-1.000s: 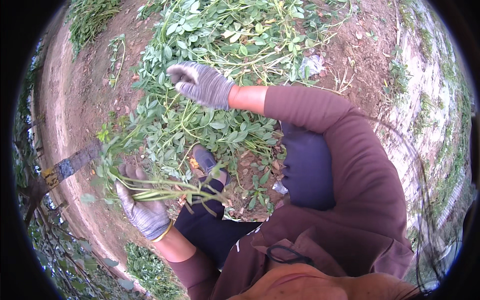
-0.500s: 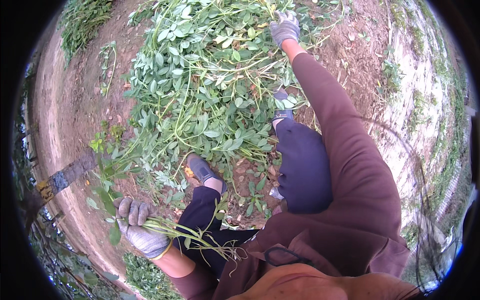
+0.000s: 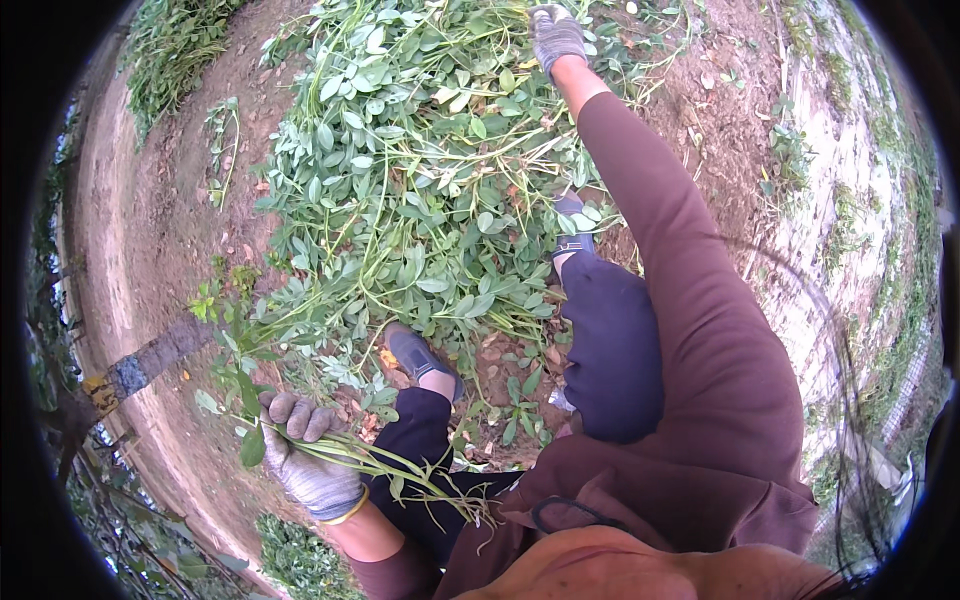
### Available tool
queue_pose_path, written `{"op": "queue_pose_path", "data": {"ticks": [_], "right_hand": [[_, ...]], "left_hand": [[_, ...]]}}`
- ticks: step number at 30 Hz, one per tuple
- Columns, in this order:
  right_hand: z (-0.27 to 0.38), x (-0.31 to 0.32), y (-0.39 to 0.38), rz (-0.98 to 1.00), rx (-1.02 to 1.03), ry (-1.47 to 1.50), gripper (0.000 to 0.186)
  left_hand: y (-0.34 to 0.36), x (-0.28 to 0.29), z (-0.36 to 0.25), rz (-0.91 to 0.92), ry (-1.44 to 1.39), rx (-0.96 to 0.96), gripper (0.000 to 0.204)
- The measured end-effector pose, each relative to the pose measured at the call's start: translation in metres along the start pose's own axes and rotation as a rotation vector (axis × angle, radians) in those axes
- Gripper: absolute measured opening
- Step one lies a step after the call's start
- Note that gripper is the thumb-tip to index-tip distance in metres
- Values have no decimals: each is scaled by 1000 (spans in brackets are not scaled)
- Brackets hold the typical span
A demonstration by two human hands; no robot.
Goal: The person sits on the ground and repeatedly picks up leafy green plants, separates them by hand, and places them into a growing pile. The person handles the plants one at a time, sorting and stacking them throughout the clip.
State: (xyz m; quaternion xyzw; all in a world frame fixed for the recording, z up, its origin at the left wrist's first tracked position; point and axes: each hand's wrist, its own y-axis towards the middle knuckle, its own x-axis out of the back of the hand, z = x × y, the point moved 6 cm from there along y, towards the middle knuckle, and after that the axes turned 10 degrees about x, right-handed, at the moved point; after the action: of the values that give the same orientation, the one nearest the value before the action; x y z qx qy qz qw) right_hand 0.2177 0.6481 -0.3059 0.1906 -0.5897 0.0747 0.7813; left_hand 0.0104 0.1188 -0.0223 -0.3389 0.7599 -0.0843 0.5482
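Observation:
My left hand (image 3: 307, 445), in a grey glove, is closed around a bunch of green stems (image 3: 400, 470), with leaves at the upper end and thin roots trailing toward my lap. My gloved right hand (image 3: 556, 35) is stretched to the far edge of a dense heap of leafy green plants (image 3: 395, 200). Its fingers are curled down into the stems there, and what they hold is hidden.
My shoes (image 3: 415, 355) stand on brown soil with dry leaves (image 3: 715, 90) at the near edge of the heap. Another green pile (image 3: 175, 50) lies at upper left, a mottled trunk or post (image 3: 130, 375) at left. A pale weedy strip (image 3: 830, 250) runs along the right.
My right arm has stretched out from above the middle of the heap to its far edge. My left hand has dropped slightly, and its fingers now wrap more fully round the stems.

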Motion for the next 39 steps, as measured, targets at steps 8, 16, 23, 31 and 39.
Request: {"op": "queue_pose_path", "data": {"ticks": [8, 16, 23, 31, 39], "right_hand": [[217, 141, -106, -75, 636, 825, 14], [313, 227, -263, 132, 1573, 1117, 24], [324, 256, -320, 275, 1742, 1365, 8], [320, 262, -342, 406, 1999, 1214, 16], [312, 277, -360, 436, 2108, 1212, 10]], "left_hand": [[-1, 3, 10, -29, 66, 13, 29], [9, 15, 15, -203, 237, -15, 40], [9, 44, 12, -338, 116, 89, 44], [15, 42, 14, -348, 190, 39, 45], [21, 25, -13, 131, -96, 61, 58]]}}
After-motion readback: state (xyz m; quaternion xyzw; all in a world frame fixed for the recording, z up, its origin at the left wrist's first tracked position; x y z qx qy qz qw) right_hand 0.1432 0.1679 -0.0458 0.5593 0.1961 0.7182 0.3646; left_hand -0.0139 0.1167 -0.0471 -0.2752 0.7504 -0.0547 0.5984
